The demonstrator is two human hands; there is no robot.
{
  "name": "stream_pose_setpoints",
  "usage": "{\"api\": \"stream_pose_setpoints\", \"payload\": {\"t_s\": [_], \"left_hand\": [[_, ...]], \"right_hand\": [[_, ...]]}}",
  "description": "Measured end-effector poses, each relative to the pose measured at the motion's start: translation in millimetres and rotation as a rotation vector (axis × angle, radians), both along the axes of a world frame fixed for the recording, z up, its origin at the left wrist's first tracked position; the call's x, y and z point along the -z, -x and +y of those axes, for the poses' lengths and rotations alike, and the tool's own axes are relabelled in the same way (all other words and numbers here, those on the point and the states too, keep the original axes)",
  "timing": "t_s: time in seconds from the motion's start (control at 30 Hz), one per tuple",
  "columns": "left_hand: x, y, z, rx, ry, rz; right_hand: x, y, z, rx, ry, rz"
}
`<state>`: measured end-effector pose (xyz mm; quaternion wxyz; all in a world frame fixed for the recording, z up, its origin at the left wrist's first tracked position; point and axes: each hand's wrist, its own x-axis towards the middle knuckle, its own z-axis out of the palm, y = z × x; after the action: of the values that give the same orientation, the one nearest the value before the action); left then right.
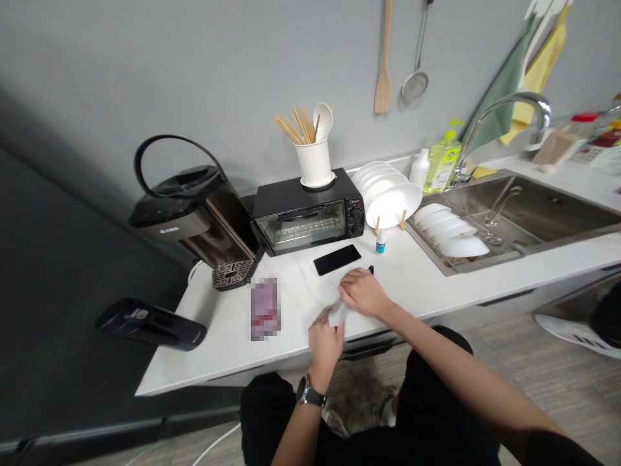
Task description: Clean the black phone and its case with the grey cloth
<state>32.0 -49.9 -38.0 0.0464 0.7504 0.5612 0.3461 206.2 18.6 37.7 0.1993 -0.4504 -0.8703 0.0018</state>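
Note:
A small white sheet, thin like tissue or cloth [338, 313], is between my hands, close above the counter's front edge. My left hand [326, 340] has its fingers closed at the lower end of the sheet. At its upper end, my right hand [363, 292] is closed with the fingers bent over it. Just beyond the right hand, the tip of a small black object [371, 269] shows; the rest is hidden. A black phone [337, 259] lies flat behind the hands. Near it stands a small white bottle with a blue label [381, 243].
Along the wall stand a drink dispenser [194, 213], a toaster oven [310, 223] bearing a utensil cup [314, 162], and racked plates [394, 204]. A sink [548, 204] with bowls is at right. At left are a blurred-out purple item [265, 307] and a dark flask-like object [152, 325].

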Motion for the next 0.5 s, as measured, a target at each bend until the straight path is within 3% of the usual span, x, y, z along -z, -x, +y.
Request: {"api": "stream_pose_setpoints", "payload": {"t_s": [0.1, 0.23, 0.37, 0.5], "left_hand": [[-13.0, -2, -1, 0.064, 0.016, 0.011], [-18.0, -4, -2, 0.086, 0.008, -0.016], [-15.1, -3, -3, 0.062, 0.005, -0.019], [-5.8, 0, -2, 0.018, 0.011, 0.007]], "right_hand": [[-1.0, -25, 17, 0.103, 0.01, -0.002], [-1.1, -38, 26, 0.175, 0.017, 0.006], [0.2, -18, 14, 0.155, 0.005, 0.032], [1.8, 18, -14, 0.011, 0.006, 0.087]]}}
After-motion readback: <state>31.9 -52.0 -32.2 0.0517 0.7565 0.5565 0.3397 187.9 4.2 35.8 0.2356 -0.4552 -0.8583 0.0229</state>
